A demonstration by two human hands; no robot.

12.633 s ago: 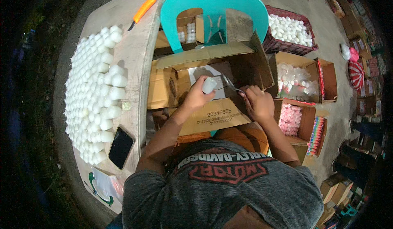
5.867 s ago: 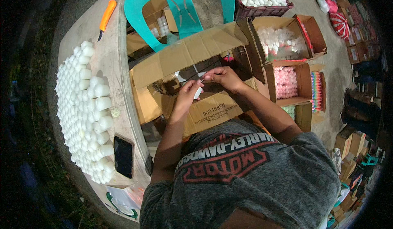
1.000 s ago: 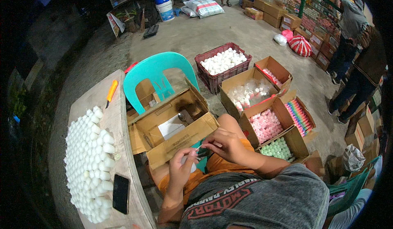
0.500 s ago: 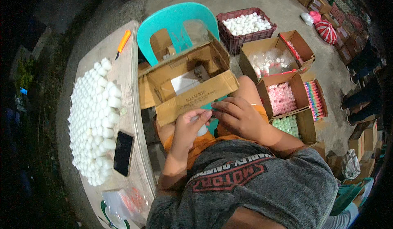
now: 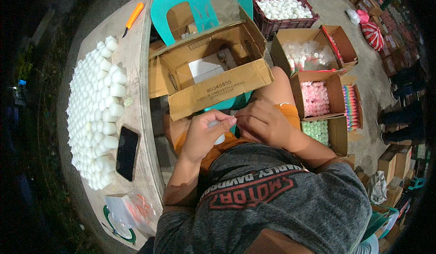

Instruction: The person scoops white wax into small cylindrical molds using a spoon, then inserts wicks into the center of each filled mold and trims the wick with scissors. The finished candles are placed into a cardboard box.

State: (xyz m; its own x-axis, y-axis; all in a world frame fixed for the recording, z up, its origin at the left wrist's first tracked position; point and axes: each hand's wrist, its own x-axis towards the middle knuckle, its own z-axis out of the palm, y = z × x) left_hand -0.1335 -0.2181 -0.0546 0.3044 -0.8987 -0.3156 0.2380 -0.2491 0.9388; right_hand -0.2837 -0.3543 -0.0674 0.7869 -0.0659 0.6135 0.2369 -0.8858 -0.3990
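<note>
My left hand is closed around a small white candle, held over my lap; its rounded end shows below the fingers. My right hand meets it at the fingertips, thumb and fingers pinched together. Whatever lies in that pinch is too small to make out. Just beyond both hands is an opened cardboard box, with a white sheet of paper inside. Many more white candles stand packed together on the table to my left.
A phone, an orange cutter and a plastic packet lie on the table. The box rests by a teal chair. Right of me are a dark red crate of white pieces and cartons of coloured items.
My view has shifted, so table and boxes sit higher in the picture. The left hand still holds the candle; the right hand's fingers are curled in more tightly against the left fingertips.
</note>
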